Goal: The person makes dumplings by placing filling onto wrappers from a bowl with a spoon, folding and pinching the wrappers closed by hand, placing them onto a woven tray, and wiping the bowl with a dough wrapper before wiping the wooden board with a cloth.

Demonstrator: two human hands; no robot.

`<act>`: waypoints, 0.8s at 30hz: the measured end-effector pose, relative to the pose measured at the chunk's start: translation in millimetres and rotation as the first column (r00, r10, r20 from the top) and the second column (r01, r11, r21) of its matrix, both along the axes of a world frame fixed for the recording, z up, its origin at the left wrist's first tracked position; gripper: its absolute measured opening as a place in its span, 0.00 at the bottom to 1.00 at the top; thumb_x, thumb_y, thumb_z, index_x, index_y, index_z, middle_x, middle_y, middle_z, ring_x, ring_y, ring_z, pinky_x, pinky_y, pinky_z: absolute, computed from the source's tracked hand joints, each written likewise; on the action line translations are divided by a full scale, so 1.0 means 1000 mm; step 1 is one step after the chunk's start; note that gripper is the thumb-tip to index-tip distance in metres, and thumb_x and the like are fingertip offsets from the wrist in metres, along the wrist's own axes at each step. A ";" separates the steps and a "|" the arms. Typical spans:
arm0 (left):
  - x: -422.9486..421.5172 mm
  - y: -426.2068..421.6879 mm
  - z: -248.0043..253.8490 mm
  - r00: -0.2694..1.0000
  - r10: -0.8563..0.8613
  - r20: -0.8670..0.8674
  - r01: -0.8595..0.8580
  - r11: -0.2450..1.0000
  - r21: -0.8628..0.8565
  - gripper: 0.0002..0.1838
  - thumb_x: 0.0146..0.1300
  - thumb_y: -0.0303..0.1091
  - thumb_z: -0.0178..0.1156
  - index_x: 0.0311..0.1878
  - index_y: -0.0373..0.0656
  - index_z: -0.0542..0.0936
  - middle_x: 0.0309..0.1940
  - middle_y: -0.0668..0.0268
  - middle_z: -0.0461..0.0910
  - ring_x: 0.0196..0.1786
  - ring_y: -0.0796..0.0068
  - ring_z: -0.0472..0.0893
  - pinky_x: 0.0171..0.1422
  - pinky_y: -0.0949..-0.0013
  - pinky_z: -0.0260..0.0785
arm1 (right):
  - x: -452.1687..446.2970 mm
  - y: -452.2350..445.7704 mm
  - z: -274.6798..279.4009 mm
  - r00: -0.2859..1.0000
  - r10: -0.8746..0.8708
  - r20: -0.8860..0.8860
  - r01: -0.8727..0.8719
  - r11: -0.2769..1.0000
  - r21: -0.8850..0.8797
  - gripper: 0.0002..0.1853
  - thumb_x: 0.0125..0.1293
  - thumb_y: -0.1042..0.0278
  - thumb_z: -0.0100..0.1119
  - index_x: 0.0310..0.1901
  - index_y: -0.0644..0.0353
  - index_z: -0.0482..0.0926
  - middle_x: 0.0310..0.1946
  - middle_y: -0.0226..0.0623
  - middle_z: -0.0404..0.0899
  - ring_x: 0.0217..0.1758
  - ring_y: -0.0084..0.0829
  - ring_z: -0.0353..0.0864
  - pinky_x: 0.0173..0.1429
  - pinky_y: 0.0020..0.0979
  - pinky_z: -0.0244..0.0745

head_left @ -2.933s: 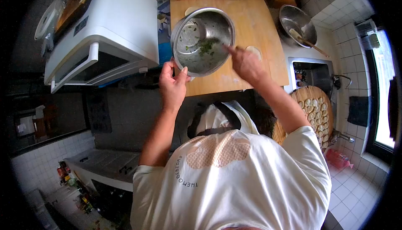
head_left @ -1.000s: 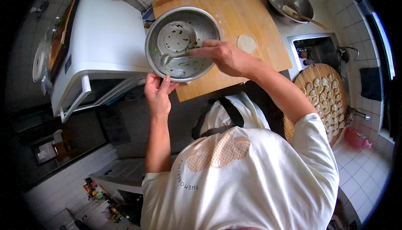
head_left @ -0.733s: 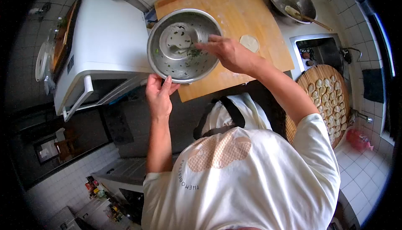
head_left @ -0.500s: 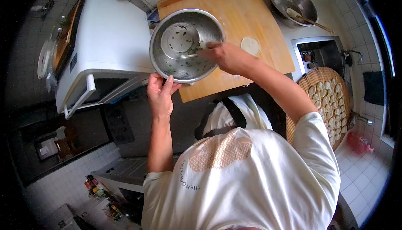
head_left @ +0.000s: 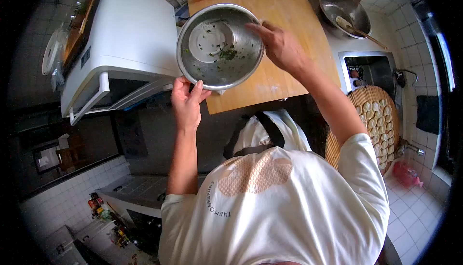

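Note:
My left hand (head_left: 185, 98) is closed on the near-left rim of a steel mixing bowl (head_left: 219, 74), thumb on top and fingers beneath. The bowl is tilted toward me over the left part of a wooden board. Chopped green bits (head_left: 227, 53) lie in a small clump inside it, with more scattered over the wall and bottom. My right hand (head_left: 280, 47) is at the bowl's right rim, fingers curled and one finger reaching over the edge. Its fingertips are blurred, and anything held there cannot be made out.
The wooden board (head_left: 289, 11) lies under the bowl. At the right are a steel pan (head_left: 333, 2) with a wooden-handled utensil (head_left: 361, 32), a sink (head_left: 371, 72), and a round woven tray (head_left: 340, 142) of dumplings (head_left: 378, 120). A white appliance (head_left: 130, 28) stands left.
My right hand has moved up and right, from inside the bowl to its right rim. The pale streak by its fingers is gone from view. Green bits now sit clumped. The round dough wrapper is hidden.

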State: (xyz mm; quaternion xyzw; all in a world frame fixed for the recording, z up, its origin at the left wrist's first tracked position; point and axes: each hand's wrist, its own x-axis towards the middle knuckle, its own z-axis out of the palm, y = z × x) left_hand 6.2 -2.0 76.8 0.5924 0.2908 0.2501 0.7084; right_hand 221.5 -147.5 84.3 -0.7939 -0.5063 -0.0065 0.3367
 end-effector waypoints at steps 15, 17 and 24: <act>0.006 0.003 -0.003 0.999 0.003 -0.035 -0.001 0.999 0.053 0.09 0.59 0.24 0.54 0.42 0.39 0.67 0.38 0.63 0.75 0.34 0.77 0.79 0.38 0.73 0.77 | 0.002 -0.010 -0.018 0.934 0.215 0.284 -0.134 0.951 -0.278 0.22 0.54 0.75 0.49 0.52 0.49 0.73 0.41 0.38 0.75 0.45 0.38 0.74 0.41 0.35 0.75; 0.006 0.004 -0.003 1.000 -0.015 -0.021 0.017 0.996 0.090 0.09 0.59 0.23 0.54 0.43 0.38 0.67 0.38 0.63 0.74 0.34 0.78 0.78 0.38 0.73 0.77 | 0.007 -0.008 -0.025 0.903 0.194 0.382 -0.165 0.980 -0.108 0.21 0.54 0.75 0.48 0.52 0.48 0.73 0.40 0.39 0.74 0.44 0.38 0.74 0.41 0.35 0.75; 0.009 0.002 -0.003 0.998 0.019 -0.057 -0.015 0.997 0.076 0.08 0.59 0.23 0.54 0.40 0.38 0.68 0.37 0.66 0.73 0.38 0.81 0.74 0.38 0.75 0.75 | -0.007 -0.004 -0.019 0.944 0.143 0.297 -0.079 0.973 -0.218 0.19 0.59 0.74 0.43 0.52 0.50 0.73 0.36 0.42 0.75 0.35 0.41 0.77 0.35 0.38 0.75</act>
